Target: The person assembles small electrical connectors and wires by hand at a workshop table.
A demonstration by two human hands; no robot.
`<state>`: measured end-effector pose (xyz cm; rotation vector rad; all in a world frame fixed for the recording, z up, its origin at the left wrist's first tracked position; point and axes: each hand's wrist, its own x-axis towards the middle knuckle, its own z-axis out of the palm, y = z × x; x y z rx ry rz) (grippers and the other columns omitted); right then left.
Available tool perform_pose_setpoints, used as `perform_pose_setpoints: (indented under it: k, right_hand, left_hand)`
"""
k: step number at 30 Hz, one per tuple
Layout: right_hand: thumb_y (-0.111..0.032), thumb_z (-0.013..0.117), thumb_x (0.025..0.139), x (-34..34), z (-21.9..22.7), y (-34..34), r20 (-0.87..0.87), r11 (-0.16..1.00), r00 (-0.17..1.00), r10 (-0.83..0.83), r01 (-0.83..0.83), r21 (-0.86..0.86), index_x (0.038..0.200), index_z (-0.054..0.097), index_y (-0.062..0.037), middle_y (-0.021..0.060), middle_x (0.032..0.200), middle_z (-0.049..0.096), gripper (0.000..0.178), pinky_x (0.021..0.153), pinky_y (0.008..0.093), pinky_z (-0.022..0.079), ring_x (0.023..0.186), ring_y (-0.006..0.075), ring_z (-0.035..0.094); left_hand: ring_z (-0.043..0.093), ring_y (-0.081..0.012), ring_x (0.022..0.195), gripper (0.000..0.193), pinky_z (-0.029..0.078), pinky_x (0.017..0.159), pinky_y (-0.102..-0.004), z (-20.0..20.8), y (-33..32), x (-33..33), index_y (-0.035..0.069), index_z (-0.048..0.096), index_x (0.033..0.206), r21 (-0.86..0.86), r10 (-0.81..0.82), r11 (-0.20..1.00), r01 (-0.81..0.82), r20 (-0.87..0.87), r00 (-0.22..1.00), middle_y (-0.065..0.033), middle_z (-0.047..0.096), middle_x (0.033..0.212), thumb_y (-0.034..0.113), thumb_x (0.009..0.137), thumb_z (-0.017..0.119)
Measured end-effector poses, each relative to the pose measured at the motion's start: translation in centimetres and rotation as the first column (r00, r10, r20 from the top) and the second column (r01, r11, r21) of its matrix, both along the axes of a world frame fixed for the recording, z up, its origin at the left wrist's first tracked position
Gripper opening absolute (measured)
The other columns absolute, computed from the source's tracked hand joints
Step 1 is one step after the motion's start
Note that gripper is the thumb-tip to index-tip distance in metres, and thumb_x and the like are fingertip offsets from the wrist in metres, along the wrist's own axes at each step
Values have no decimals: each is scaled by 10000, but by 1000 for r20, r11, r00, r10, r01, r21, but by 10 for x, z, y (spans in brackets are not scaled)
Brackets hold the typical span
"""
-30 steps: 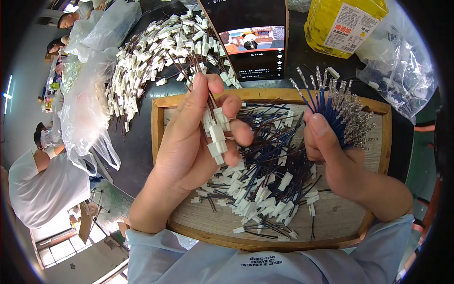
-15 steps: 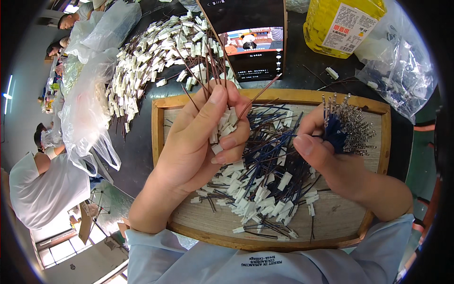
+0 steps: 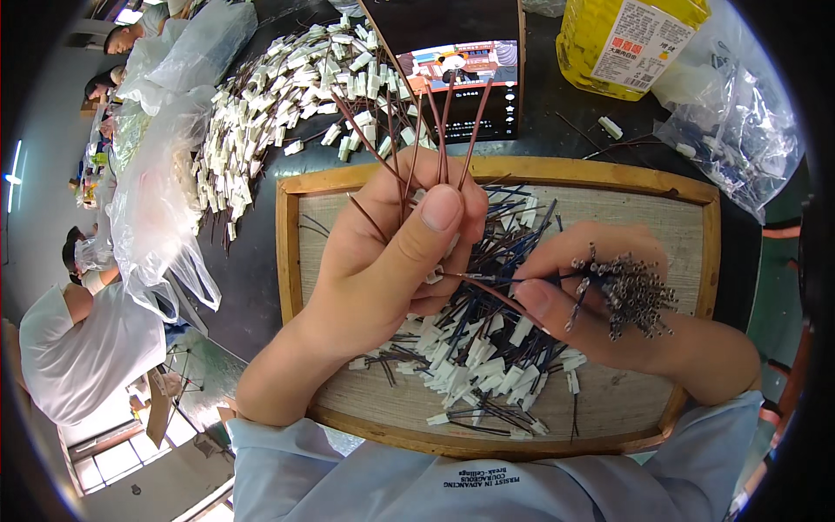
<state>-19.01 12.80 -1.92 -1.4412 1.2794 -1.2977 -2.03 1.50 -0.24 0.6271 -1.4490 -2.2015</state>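
Note:
My left hand (image 3: 370,270) is closed around several white plug connectors, whose brown wires (image 3: 442,143) fan upward past the thumb. Most of those connectors are hidden by the fingers; the end of one white connector (image 3: 434,276) shows below the thumb. In my right hand (image 3: 596,304) is a bundle of dark blue wires, its metal terminals (image 3: 639,296) pointing outward to the right. One dark wire (image 3: 491,279) spans from the right fingertips to the connector end at my left hand. Whether its tip sits inside the connector I cannot tell. Beneath both hands lie white connectors with dark wires (image 3: 487,365).
A wood-framed tray (image 3: 600,171) holds the pile. Behind it stand a phone (image 3: 470,104) playing a video and a jug of yellow liquid (image 3: 622,43). A heap of wired connectors (image 3: 261,113) and plastic bags (image 3: 161,200) lie left; another bag (image 3: 739,130) lies right.
My right hand has moved left and down toward the left hand, and its bundle has turned. A dark wire now bridges the hands. The left hand's brown wires stand more upright.

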Motion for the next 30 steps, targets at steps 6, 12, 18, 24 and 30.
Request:
perform_pose_setpoints:
  k: [6,12,18,24,30]
  right_hand:
    - [-146,731,737,-4,2,-2,-73,996,994,76,-79,-46,852,640,-24,64,772,656,190,592,251,498,664,164,646]
    - [-174,719,748,-3,-1,-2,-121,995,991,56,-65,-74,848,639,-26,64,760,649,195,579,261,490,646,182,638]
    - [-105,720,690,4,-9,-3,-110,989,993,-39,22,-148,783,623,-19,75,681,613,159,505,262,447,557,179,596]
    - [-98,722,665,-1,-8,-2,-117,985,992,-40,20,-170,785,610,-9,79,691,606,187,503,281,443,557,212,590]
    - [-162,733,650,-1,-10,-2,-108,980,994,34,-55,-190,872,610,-24,89,776,623,289,561,323,464,657,284,614]
  left_hand:
    - [377,-45,451,226,251,367,-159,-2,7,-4,71,430,953,-159,86,984,-81,24,996,-84,466,845,297,953,442]
    - [424,-55,556,200,312,434,-158,-7,6,-3,34,423,980,-577,54,816,-25,34,998,-84,473,858,233,960,435]
    - [524,-157,725,95,428,645,-250,2,15,-3,-2,485,980,-707,146,708,-6,137,980,-80,544,866,35,897,513]
    - [534,-237,679,103,441,610,-297,1,18,-6,26,498,955,-769,147,638,48,182,972,-100,502,843,2,863,536]
    - [550,-278,703,128,445,561,-347,-2,21,-10,41,503,949,-731,115,679,70,199,973,-107,501,853,0,840,556]
